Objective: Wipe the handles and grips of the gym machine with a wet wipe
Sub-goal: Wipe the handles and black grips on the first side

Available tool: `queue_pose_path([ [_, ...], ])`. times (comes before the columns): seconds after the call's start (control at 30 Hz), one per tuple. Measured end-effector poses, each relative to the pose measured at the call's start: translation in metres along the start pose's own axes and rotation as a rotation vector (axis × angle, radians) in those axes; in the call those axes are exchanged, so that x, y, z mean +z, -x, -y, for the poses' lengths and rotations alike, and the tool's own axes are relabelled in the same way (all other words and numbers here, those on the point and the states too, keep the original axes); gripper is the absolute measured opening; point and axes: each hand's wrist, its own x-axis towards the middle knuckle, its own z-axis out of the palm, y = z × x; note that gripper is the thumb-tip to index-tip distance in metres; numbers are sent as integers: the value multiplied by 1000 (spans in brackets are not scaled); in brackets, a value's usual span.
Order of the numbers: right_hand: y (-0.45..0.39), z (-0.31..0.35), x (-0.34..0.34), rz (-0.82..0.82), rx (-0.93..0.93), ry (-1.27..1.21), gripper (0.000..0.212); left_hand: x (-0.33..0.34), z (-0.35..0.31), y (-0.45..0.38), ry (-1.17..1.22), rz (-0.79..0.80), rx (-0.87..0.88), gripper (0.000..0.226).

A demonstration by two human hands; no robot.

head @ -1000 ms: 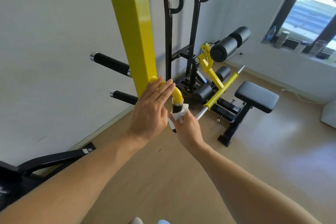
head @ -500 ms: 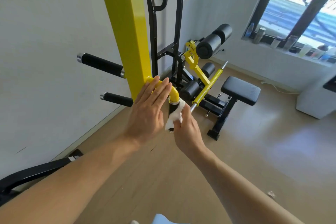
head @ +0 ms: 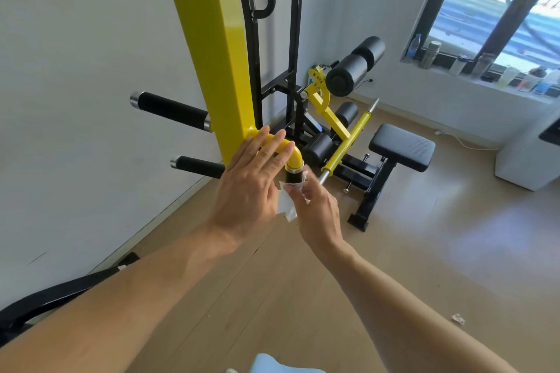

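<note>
**Grip hangs straight down between 2 hands**

The yellow upright post [head: 212, 48] of the gym machine stands just beyond the fingertips of the left hand [head: 248, 191]. From its foot a short yellow elbow tube [head: 280, 147] runs out toward the right and bends downward. At that bend the black grip [head: 294, 176] begins, its long axis vertical, pointing at the floor.

This grip is what the next stroke turns on. It sits right against the fingers [head: 298, 188] of the right hand [head: 315, 209], which reach up at it from below and slightly toward the person. The left hand's fingertips lie beside and above it, on the yellow tube instead. So the right hand is the nearer one and, by my reading, the working one.

The left hand is flat and spread, palm down, fingers straight and holding nothing, apparently steadying the tube. The left forearm comes in long from the lower left.

The right hand's fingers are curled shut around the wet wipe [head: 286, 206], pressing it to the lower part of the grip. A loose white corner of the wipe hangs free between the 2 hands. How far the wipe wraps behind the grip, I cannot tell.

2 more black handles, the upper handle [head: 169, 110] and the lower handle [head: 198, 165], jut out beyond the left hand's far side, well apart from both hands.
</note>
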Motion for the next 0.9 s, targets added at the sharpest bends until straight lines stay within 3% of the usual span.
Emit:
queue_pose_path([
  [0.07, -1, 12, -3, -53, 59, -181, 49, 1, 0, 0, 6, -9, -2, 66],
  [0.13, -3, 16, -4, -125, 63, -262, 36, 2, -1, 0, 10, -17, -6, 65],
  [0.2, -2, 13, -2, -142, 22, -231, 28, 3, -1, 0, 13, -24, -7, 65],
  [0.37, 4, -4, 10, -132, -97, -41, 33, 4, 0, -1, 4, -17, -18, 68],
  [0.53, -8, 11, 3, -166, -158, -124, 36, 3, -2, 1, 12, -2, -17, 62],
  [0.73, -1, -16, 8, -20, -133, 26, 23, 2, -1, 0, 8, -3, -14, 68],
  [0.9, -12, 8, -3, -140, -210, -93, 20, 1, -1, 2, 12, 5, -4, 63],
])
